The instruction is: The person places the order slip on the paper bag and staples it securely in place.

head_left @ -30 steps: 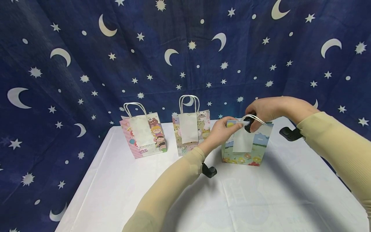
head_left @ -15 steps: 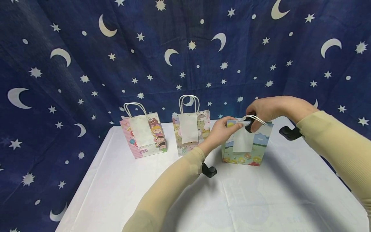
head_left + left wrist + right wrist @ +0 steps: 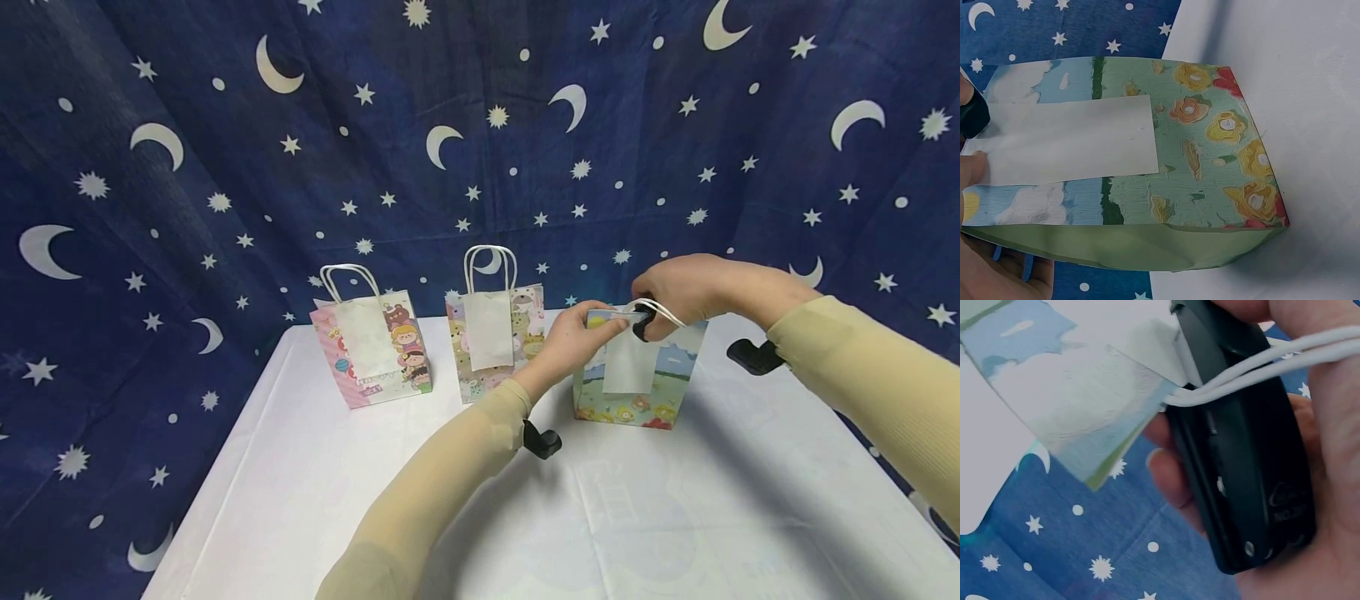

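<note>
A paper gift bag point(image 3: 626, 412) printed with sky and flowers stands on the right of the table. My left hand point(image 3: 576, 337) pinches its top edge, thumb on the white front panel point(image 3: 1072, 142) and fingers behind. My right hand point(image 3: 686, 290) grips a black stapler point(image 3: 1241, 450) over the bag's mouth, beside the left thumb. In the right wrist view the stapler's jaws sit across the bag's top edge at the panel. White cord handles point(image 3: 1285, 356) run over the stapler towards the right hand. The stapler's front end is partly hidden by the bag.
A pink cartoon paper bag point(image 3: 337, 358) stands at the left, and an animal-print paper bag point(image 3: 528, 325) in the middle, both with handles upright. White cloth covers the table point(image 3: 300, 500). Behind hangs a dark blue curtain point(image 3: 405, 200) with moons and stars.
My right hand and forearm have dipped slightly, with the stapler still at the bag's top edge. The left hand and all the bags have stayed in place.
</note>
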Tool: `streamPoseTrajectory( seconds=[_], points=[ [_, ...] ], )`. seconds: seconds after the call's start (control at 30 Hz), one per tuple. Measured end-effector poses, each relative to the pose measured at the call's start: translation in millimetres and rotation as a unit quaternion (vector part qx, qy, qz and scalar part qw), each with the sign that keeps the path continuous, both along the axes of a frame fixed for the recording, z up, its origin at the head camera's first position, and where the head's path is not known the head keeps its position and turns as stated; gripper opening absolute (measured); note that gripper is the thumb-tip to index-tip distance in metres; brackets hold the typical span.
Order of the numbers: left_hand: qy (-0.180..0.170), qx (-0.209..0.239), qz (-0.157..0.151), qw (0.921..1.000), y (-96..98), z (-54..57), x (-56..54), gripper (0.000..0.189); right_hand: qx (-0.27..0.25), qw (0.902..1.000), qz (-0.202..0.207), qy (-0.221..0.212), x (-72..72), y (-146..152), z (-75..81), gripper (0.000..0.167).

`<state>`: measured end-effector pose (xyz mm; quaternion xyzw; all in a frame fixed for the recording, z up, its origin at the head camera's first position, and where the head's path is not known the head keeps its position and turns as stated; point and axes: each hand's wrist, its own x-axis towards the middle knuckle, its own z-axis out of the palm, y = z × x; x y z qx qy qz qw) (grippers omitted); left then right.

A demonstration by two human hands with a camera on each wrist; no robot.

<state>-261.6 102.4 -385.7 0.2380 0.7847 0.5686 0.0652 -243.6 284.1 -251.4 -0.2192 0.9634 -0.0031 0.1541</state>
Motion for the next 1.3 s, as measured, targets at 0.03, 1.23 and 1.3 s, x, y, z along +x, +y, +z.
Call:
streamPoseTrajectory(
  seconds=[0.03, 1.23, 1.3],
  points=[
    [-0.001, -0.001, 0.0, 1.0, -0.2, -0.1, 0.1, 0.039, 0.001, 1.0, 0.001, 0.005, 0.5, 0.2, -0.5, 0.034],
    [-0.01, -0.012, -0.002, 0.9999, 0.7, 1.8, 1.8, 0.043, 0.053, 0.9968, 0.017, 0.058, 4.2, 1.2, -9.3, 0.041],
    [-0.008, -0.012, -0.003, 0.9999, 1.0, 2.0, 1.5, 0.043, 0.053, 0.9974, 0.011, 0.047, 3.6, 1.6, -7.1, 0.042]
  ],
)
